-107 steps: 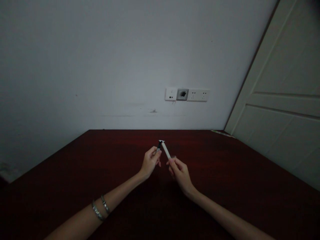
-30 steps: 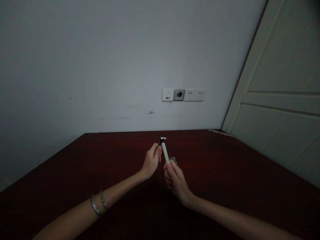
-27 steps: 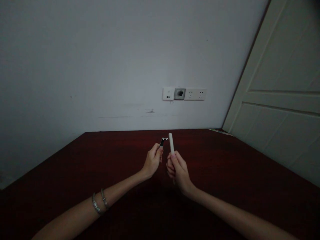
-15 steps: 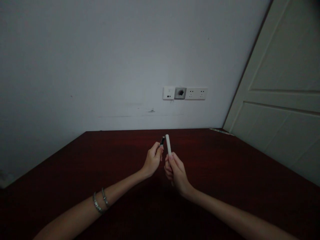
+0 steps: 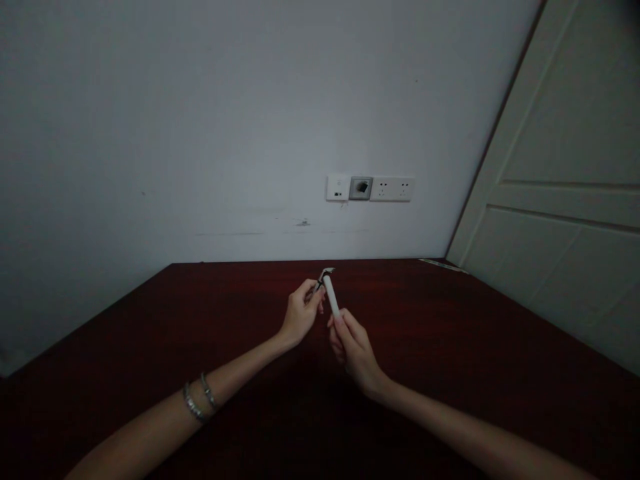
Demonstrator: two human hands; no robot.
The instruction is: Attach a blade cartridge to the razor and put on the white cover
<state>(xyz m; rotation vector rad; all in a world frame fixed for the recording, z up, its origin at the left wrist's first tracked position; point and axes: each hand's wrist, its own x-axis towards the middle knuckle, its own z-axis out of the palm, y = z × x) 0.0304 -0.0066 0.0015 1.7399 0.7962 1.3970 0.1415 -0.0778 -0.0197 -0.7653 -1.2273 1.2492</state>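
Above the dark red tabletop [image 5: 240, 300], my left hand [image 5: 299, 313] is closed around a small black and silver object [image 5: 319, 285] that looks like a lighter. A pale curved part shows at its top, too small and blurred to make out. My right hand [image 5: 355, 347] grips a smooth white stick, apparently a candle [image 5: 331, 297], by its lower end, upright with a slight tilt to the left. The candle's top is right beside the lighter's upper end; whether they touch I cannot tell. Two silver bracelets [image 5: 194, 403] circle my left forearm.
A pale wall [image 5: 225, 133] rises behind the table, carrying white socket plates [image 5: 391, 189] and a grey-framed plate [image 5: 361, 188]. To the right stands a panelled light door [image 5: 560, 267]. A thin pale strip [image 5: 443, 265] lies at the table's far right corner.
The candle's top has tilted slightly left and down toward the lighter. The lighter has turned in my left hand, and a pale curved part now shows at its top.
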